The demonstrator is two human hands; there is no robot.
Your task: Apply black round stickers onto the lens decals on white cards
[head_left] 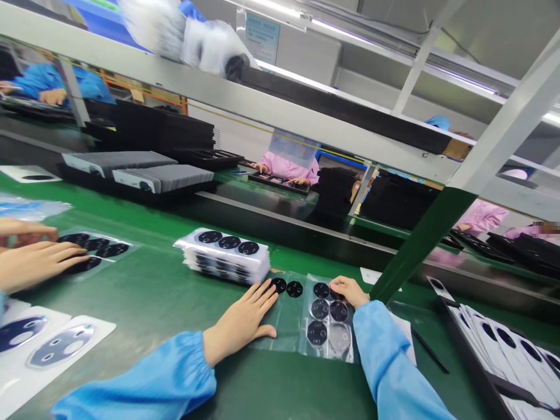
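The clear sheet of round black stickers (329, 318) lay on the green desk (175, 309), its upper right corner beneath the bent fingertips of the right hand (349, 290); whether that grip pinched a sticker, one cannot tell. The left hand (245, 315), fingers spread flat, pressed the clear film (284, 321) just left of the sheet, below a white stack (225, 255).

Right hand (350, 291) covers part of 1 black disc (336, 295) | left hand (240, 318) overlaps another disc (280, 284) | co-worker's 2 hands (39, 263), blurred, cut off at left edge | sign (262, 39), print too blurred to read | tray (470, 364) cut off, lower right
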